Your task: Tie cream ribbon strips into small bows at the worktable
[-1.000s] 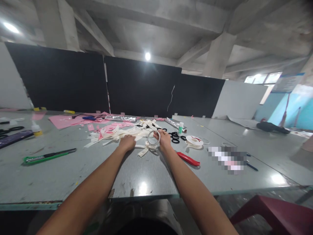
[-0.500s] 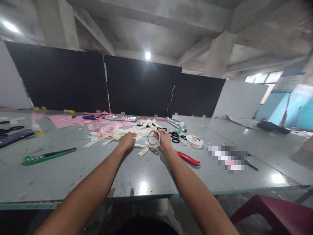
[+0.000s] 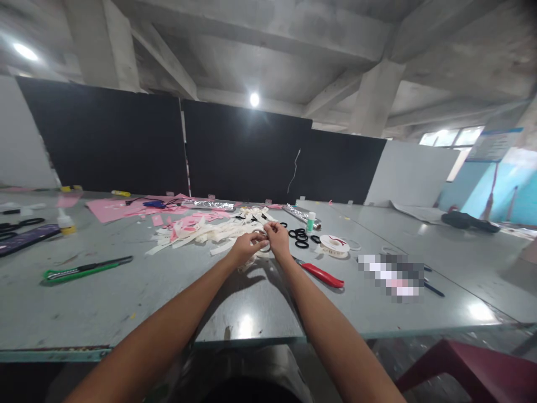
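Note:
Close together over the table, my left hand (image 3: 248, 247) and my right hand (image 3: 277, 238) are both closed on a pale ring (image 3: 265, 249), which their fingers mostly cover. A printed cream ribbon (image 3: 246, 265) hangs below the ring, partly behind my left hand. Just beyond lies a loose heap of cream ribbon strips (image 3: 205, 232). Several black rings (image 3: 301, 237) rest to the right of my right hand. Red-handled pliers (image 3: 322, 275) lie by my right forearm; their tip is partly covered by it.
Right of the hands stand a glue stick (image 3: 310, 222) and a ribbon spool (image 3: 334, 243). A green utility knife (image 3: 86, 270) lies at left, pink paper (image 3: 111, 209) behind it. Black panels (image 3: 247, 151) close off the table's back. A dark red stool (image 3: 465, 369) stands at lower right.
My left hand has moved right and up to the ring and closed on it. The ring, clearly visible before, is now mostly covered by fingers.

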Motion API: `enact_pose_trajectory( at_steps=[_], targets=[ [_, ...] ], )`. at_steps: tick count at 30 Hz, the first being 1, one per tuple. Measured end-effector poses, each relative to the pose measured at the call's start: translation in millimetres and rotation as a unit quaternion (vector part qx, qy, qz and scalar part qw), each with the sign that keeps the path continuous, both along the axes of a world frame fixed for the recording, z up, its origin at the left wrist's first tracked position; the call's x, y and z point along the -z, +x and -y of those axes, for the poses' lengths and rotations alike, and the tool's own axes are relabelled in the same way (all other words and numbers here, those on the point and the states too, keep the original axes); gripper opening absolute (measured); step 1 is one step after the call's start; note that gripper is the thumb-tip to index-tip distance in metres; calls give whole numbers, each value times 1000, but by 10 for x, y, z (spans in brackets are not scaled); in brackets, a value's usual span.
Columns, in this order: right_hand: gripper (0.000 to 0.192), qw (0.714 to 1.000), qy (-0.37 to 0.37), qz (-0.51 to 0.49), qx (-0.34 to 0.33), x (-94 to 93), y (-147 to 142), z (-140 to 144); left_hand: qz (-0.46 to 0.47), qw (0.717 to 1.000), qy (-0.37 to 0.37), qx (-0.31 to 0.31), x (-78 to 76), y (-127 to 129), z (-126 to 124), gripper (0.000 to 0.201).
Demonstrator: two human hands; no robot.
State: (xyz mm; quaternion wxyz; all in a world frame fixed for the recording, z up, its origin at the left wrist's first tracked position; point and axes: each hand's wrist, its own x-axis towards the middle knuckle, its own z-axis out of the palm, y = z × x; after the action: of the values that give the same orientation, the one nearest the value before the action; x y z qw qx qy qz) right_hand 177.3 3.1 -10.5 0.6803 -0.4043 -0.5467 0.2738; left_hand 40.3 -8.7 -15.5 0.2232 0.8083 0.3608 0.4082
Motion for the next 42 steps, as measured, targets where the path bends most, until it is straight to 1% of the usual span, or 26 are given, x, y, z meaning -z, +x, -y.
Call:
enact_pose_trajectory(
  at_steps=[2,4,5,8,10,13,16,19,22,24,27,29,30,32,34,35,38,39,40,42],
  targets=[
    [18,1000,12,26,4,-21,-13,23,93,992,-60,60,18,18,-16,37],
    [18,999,13,33,-4,-38,-29,47,169,973,-106,112,29,50,-18,37],
    [18,999,17,36,-2,-44,-37,58,199,964,-125,126,34,66,-16,37],
    [18,999,32,30,6,-52,-57,76,255,942,-170,137,38,88,-13,37],
    [20,999,30,6,-13,-52,-68,81,271,934,-187,142,36,71,-15,36],
    [23,998,17,-26,-59,-53,-86,93,261,932,-207,141,29,31,-14,35],
    [24,996,8,-31,-84,-59,-108,117,256,935,-214,118,22,26,-3,34],
    [22,996,1,-28,-82,-61,-127,130,247,946,-177,108,10,46,-4,29],
    [20,997,1,-35,-71,-58,-124,115,199,968,-126,83,-11,26,-14,21],
    [19,999,14,-21,-41,-58,-101,100,139,985,-91,44,-29,-25,-13,20],
    [16,997,44,54,32,-65,-53,101,35,999,-2,-29,-67,-126,3,26],
    [15,989,61,119,67,-68,-31,121,-26,996,49,-73,-97,-184,12,35],
    [16,984,70,148,76,-68,-26,133,-53,992,64,-95,-110,-206,13,39],
    [24,975,86,190,75,-63,-25,151,-101,983,76,-133,-128,-237,8,44],
    [32,967,100,225,62,-52,-28,153,-134,975,83,-157,-134,-256,0,46],
    [31,962,105,245,56,-46,-27,148,-144,972,89,-164,-134,-262,-2,47],
    [14,947,107,298,52,-27,-9,121,-167,964,118,-169,-134,-277,7,46],
    [12,946,103,301,54,-21,-3,112,-171,963,127,-167,-137,-280,13,46],
    [12,950,93,293,54,-14,-1,103,-172,963,134,-162,-142,-282,19,45],
    [13,968,55,240,39,2,-18,88,-156,967,135,-147,-155,-280,29,44]
  ],
)
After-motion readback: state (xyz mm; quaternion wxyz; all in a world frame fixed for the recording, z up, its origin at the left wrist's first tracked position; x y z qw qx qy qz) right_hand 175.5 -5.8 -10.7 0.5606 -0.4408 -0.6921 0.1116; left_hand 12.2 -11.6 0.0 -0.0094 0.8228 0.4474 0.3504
